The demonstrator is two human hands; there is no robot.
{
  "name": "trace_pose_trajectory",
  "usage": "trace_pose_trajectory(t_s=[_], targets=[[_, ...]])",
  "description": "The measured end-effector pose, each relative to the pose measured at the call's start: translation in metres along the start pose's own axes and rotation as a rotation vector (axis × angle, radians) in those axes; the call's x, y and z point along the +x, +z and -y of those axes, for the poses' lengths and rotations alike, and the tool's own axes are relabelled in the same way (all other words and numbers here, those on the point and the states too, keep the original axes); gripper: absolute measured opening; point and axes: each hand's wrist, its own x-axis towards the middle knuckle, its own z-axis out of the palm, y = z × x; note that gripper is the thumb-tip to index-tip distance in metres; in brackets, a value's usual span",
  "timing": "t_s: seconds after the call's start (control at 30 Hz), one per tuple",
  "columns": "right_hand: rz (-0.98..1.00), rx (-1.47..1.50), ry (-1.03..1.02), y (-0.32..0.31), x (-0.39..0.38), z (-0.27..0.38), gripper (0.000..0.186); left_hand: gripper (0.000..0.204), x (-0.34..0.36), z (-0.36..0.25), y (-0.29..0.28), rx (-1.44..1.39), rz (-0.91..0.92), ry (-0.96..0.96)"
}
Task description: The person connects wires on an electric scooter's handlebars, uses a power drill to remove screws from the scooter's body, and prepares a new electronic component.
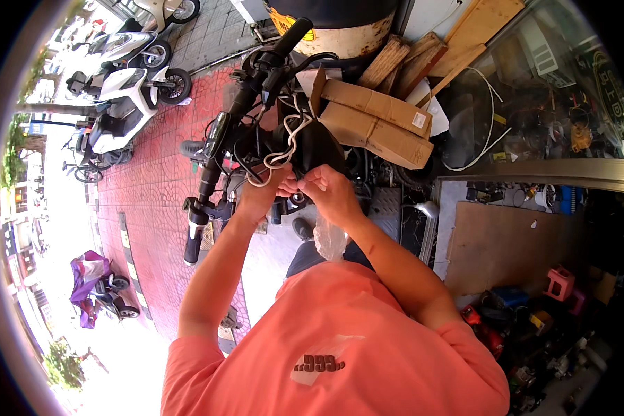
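My left hand (262, 195) and my right hand (327, 193) meet in front of the handlebar (218, 135) of a two-wheeler, fingertips pinched close together. Whatever small thing lies between the fingertips is too hidden to make out. A crumpled clear plastic bag (330, 241) hangs below my right hand, seemingly held in its curled fingers. A looped white cable (292, 139) drapes over the handlebar's middle and comes down beside my left hand. Dark cables and the black body (326, 147) of the vehicle sit just beyond my hands.
Cardboard boxes (378, 118) and wooden planks (388, 62) lie beyond the vehicle, by a big drum (340, 38). A glass case (534, 104) stands to the right, with a pink stool (559, 283) and loose parts below. Parked scooters (121, 104) line the red pavement (149, 208) on the left.
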Motion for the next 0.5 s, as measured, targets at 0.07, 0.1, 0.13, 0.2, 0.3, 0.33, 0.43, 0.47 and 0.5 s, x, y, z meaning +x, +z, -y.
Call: trace_pose_trajectory(t_s=[0.07,0.1,0.13,0.2,0.3,0.33,0.43,0.47,0.5], targets=[[0.169,0.187,0.152,-0.004,-0.002,0.005,0.029,0.029,0.000,0.004,-0.004,0.036,0.022,0.020],[0.251,0.285,0.231,-0.006,-0.005,0.007,0.029,0.030,0.000,0.002,-0.003,0.076,0.046,0.033],[0.286,0.348,0.203,-0.003,-0.007,0.004,0.031,0.030,0.000,0.001,-0.003,0.116,0.070,0.045],[0.298,0.407,0.172,-0.002,-0.012,0.015,0.034,0.034,0.000,0.001,0.000,0.151,0.082,0.081],[0.282,0.186,0.108,-0.004,-0.012,0.018,0.039,0.033,0.000,-0.004,0.007,0.159,0.091,0.068],[0.298,0.130,0.117,-0.007,-0.010,0.019,0.039,0.033,0.000,-0.004,0.009,0.142,0.087,0.057],[0.301,0.150,0.108,-0.011,-0.005,0.032,0.037,0.032,-0.002,-0.004,0.015,-0.025,0.140,-0.046],[0.282,0.185,0.078,-0.008,-0.004,0.029,0.038,0.032,-0.001,-0.003,0.014,-0.028,0.141,-0.052],[0.263,0.221,0.046,-0.007,-0.004,0.029,0.039,0.032,-0.002,-0.006,0.015,-0.030,0.143,-0.055]])
